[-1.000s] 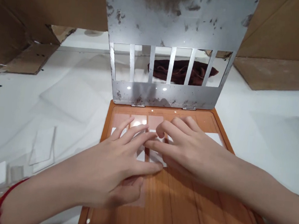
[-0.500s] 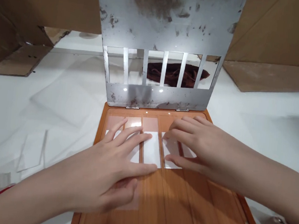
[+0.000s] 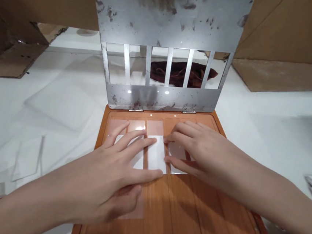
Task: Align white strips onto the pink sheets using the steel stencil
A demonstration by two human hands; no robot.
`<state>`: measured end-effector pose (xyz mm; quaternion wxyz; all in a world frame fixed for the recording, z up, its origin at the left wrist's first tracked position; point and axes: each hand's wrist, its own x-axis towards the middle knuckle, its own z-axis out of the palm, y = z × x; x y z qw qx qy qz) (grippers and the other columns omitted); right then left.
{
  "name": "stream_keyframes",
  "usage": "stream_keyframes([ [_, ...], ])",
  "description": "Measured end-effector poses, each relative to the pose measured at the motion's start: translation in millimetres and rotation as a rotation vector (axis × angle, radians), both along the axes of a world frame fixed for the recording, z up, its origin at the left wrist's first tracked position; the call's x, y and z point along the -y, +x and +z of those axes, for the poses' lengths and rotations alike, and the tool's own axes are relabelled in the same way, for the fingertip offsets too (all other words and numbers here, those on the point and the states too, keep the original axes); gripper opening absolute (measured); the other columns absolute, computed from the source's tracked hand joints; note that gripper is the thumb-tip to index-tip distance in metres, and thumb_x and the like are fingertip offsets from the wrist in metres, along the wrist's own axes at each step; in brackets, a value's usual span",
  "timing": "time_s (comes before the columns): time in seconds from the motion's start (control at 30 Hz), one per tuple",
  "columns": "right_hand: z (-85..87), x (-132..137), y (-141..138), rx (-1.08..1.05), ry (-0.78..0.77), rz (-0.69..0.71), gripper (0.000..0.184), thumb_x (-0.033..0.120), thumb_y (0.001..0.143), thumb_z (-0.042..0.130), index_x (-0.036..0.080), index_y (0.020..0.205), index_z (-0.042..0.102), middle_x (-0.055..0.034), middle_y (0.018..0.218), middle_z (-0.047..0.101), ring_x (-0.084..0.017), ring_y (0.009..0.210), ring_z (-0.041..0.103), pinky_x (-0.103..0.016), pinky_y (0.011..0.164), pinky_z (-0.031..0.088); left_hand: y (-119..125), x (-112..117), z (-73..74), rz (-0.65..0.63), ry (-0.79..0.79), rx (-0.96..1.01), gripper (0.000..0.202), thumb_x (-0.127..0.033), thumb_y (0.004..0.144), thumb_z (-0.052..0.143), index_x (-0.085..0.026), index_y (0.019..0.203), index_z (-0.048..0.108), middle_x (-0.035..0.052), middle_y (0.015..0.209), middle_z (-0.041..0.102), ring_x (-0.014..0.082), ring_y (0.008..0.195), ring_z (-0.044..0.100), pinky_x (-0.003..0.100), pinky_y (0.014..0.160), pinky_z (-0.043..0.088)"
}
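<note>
An orange board [image 3: 180, 211] with long shallow slots lies in front of me. Its hinged metal cover [image 3: 168, 19], with a row of slot windows, stands raised at the far end. Several white rectangular pieces [image 3: 156, 154] and clear film strips lie in the slots. My left hand [image 3: 111, 175] rests flat on the left slots with fingers stretched out over the white pieces and a clear strip. My right hand [image 3: 197, 150] lies flat on the slots to the right, fingertips touching a white piece [image 3: 178, 152].
The board sits on a white table [image 3: 268, 120]. Clear plastic sheets [image 3: 28, 156] lie at the left. A dark brown cloth [image 3: 182, 73] shows behind the cover's windows. Cardboard walls [image 3: 285, 37] stand at the back left and right.
My right hand has slid right, away from my left, uncovering a white piece in the middle slot. The view has shifted slightly. My left hand stays flat in place.
</note>
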<state>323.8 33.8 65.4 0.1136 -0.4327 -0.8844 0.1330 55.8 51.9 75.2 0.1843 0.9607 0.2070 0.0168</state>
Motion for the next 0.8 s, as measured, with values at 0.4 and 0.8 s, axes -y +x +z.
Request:
stream_keyframes([
  [0.4,-1.5,-3.0,-1.1,-0.041,-0.028,-0.025,0.007,0.023,0.095,0.071,0.017,0.093,0.069,-0.0041,0.087,0.064,-0.020,0.077,0.058,-0.033,0.068,0.044,-1.5,0.6,-2.2,-0.008,0.028,0.017,0.043,-0.033,0.100,0.054,-0.046,0.139,0.065,0.0085,0.148,0.056,0.0441,0.140,0.048,0.072,0.111,0.042],
  [0.8,1.1,-3.4,-1.2,-0.090,-0.294,-0.164,0.018,0.033,0.094,0.070,0.017,0.101,0.070,-0.0053,0.097,0.063,-0.020,0.079,0.060,-0.033,0.067,0.045,-1.2,0.9,-3.3,-0.002,0.016,0.026,0.044,-0.031,0.098,0.056,-0.047,0.138,0.066,0.0076,0.150,0.054,0.0451,0.141,0.047,0.073,0.111,0.041],
])
